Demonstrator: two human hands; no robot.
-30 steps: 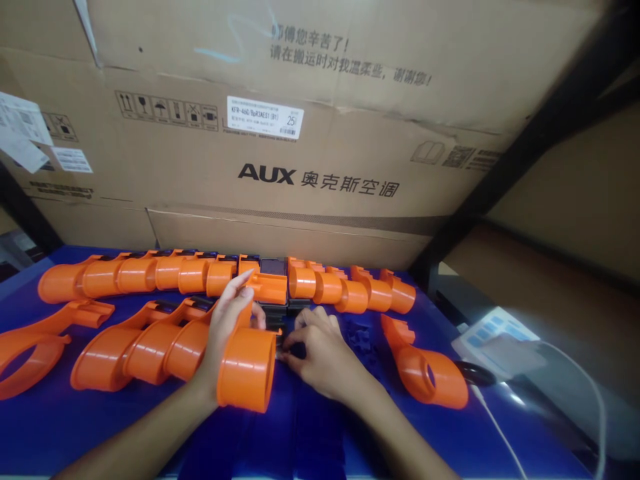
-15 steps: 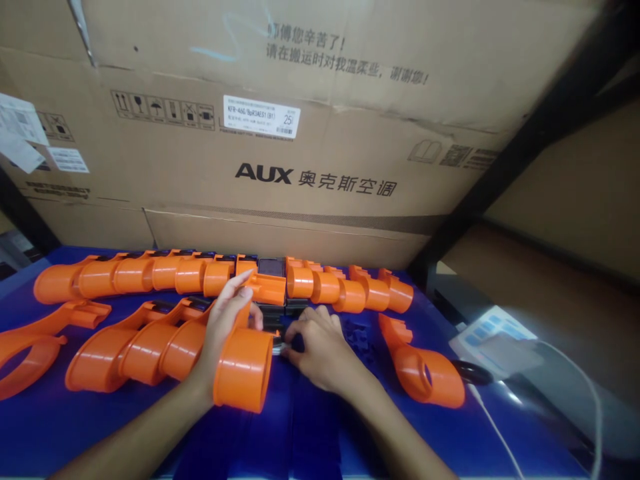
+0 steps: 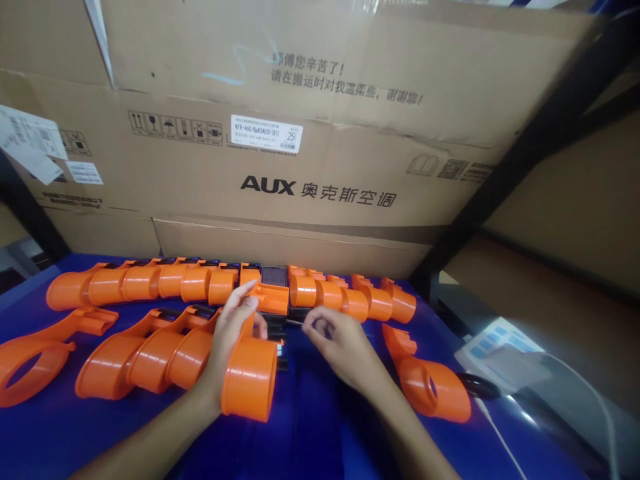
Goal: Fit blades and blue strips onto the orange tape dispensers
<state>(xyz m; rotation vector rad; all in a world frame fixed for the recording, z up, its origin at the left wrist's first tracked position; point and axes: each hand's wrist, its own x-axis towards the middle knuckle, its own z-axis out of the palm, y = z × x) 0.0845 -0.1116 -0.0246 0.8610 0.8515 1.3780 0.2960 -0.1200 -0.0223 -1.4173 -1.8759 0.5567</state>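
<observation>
My left hand (image 3: 235, 327) is closed round an orange plastic part (image 3: 250, 380), which has a wide ring at its near end and a channelled bracket at its far end. To the right of the bracket, my right hand (image 3: 337, 343) pinches a thin metal rod (image 3: 296, 323) whose tip points left toward the orange part. Under and behind the left hand lie black pieces (image 3: 277, 328), partly hidden. A dark grey rectangular block (image 3: 275, 275) stands just beyond the bracket.
Orange ringed parts (image 3: 140, 283) line the back of the blue table (image 3: 310, 433), several more (image 3: 150, 357) at left with black grips. Another orange part (image 3: 440, 390) lies right, beside a white cable (image 3: 500, 433). A large cardboard box (image 3: 320, 153) closes off the back.
My right hand has moved up and slightly right, away from the ring of the held part, and a thin rod now shows at its fingertips. My left hand keeps its hold.
</observation>
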